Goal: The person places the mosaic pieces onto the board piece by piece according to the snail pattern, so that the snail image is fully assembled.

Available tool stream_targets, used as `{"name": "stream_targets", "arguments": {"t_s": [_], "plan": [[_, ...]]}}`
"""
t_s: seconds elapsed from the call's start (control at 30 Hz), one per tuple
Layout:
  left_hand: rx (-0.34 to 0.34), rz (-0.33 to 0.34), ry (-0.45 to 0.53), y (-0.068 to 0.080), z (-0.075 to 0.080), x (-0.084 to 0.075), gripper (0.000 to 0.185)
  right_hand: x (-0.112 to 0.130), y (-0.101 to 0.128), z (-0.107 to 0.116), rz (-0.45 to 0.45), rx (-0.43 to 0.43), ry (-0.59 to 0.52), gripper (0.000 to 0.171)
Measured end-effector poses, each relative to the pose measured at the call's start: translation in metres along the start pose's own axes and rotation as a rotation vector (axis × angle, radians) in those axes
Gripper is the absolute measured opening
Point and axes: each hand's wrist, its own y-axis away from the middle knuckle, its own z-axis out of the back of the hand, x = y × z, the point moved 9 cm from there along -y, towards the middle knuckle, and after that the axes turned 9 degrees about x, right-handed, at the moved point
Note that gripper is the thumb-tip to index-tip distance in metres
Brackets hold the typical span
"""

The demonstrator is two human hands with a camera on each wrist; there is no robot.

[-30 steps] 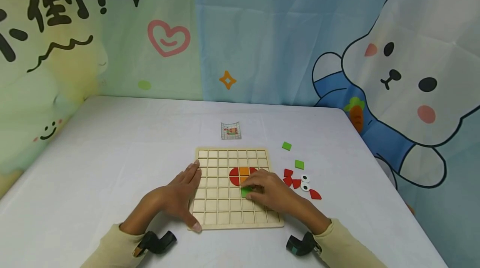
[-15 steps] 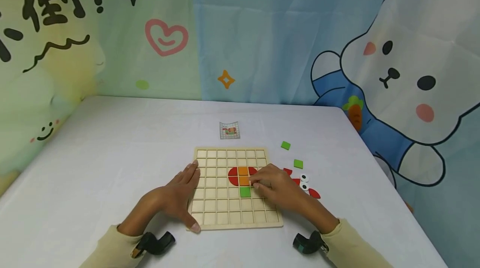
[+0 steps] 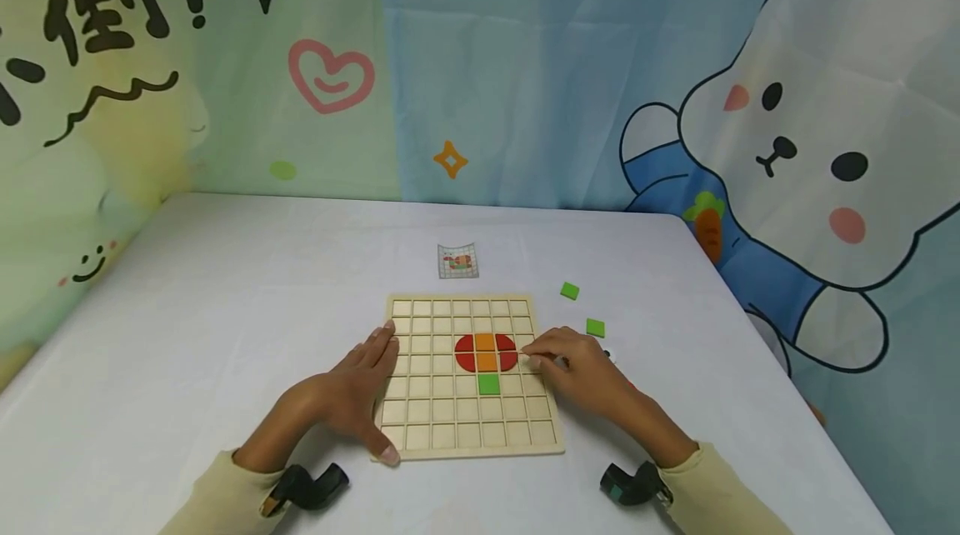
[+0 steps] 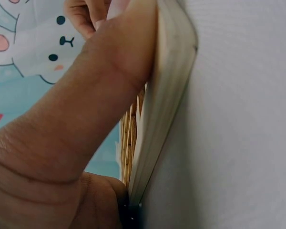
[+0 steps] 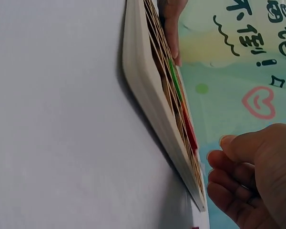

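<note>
Right hand [image 3: 577, 364] has slid off the green tile [image 3: 489, 384] to the board [image 3: 420, 427] edge, fingers loose, empty

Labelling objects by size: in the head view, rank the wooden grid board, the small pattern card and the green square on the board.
1. Wooden grid board
2. Pattern card
3. Green square, though it looks close to the card.

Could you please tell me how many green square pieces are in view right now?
3. One green square sits in the wooden grid board below the orange pieces; two lie on the table right of the board. The right hand may hide others.
</note>
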Motion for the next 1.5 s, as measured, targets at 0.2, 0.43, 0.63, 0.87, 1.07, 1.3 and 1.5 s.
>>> {"name": "stream_targets", "arguments": {"t_s": [0.2,0.43,0.63,0.87,1.07,1.3,1.5], "plan": [[0.000,0.009,0.001,0.000,-0.001,0.002,0.145,-0.017,0.004,0.011,-0.078,-0.087,0.037,0.019],[-0.001,0.007,0.010,-0.001,-0.001,0.002,0.145,-0.035,0.011,0.024,-0.197,-0.148,0.048,0.021],[-0.004,0.005,0.018,0.000,0.000,0.001,0.145,-0.052,0.017,0.028,-0.332,-0.142,0.054,0.019],[-0.001,0.005,0.015,0.001,0.000,0.000,0.145,-0.062,0.022,0.029,-0.476,-0.123,0.120,0.021],[0.003,0.004,0.014,0.000,0.000,0.000,0.145,-0.061,0.021,0.028,-0.505,-0.085,0.147,0.021],[0.002,-0.002,0.018,0.000,0.001,-0.001,0.144,-0.059,0.020,0.023,-0.456,-0.060,0.096,0.016],[0.001,0.004,0.019,-0.001,0.000,0.001,0.145,-0.049,0.013,0.015,-0.298,-0.063,0.044,0.027]]}}
